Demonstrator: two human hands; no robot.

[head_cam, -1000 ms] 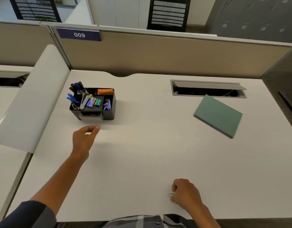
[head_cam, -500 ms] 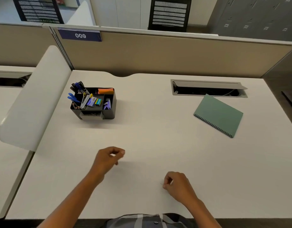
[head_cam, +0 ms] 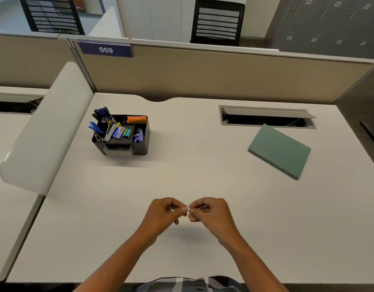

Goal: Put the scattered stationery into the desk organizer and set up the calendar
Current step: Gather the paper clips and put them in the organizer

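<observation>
Now a small paper clip (head_cam: 189, 208) sits pinched between both hands, raised just over the near middle of the desk (head_cam: 203, 165). The right hand (head_cam: 211, 213) nips it between thumb and forefinger, and the left hand (head_cam: 167, 211) meets it at the fingertips, its fingers curled and touching or pinching the clip's other end; both are closed on it, though the wire is too fine to tell which hand bears the load.

By my reading, the step in hand is a handover of one last loose piece. Next it wants carrying far and left to the organizer (head_cam: 122, 137), which already holds pens, scissors, a highlighter and small boxes. Its low front tray, on the near side, looks the fitting spot, so the drop needs a fine release from just above it.

Lying flat at the far right, well apart from everything, is the green spiral-bound calendar (head_cam: 279, 151), not yet stood up.

Room is generous: bare desk lies between hands and organizer. A curved white divider (head_cam: 44, 131) bounds the left edge, and an open cable slot (head_cam: 266, 119) lies just beyond the calendar.
</observation>
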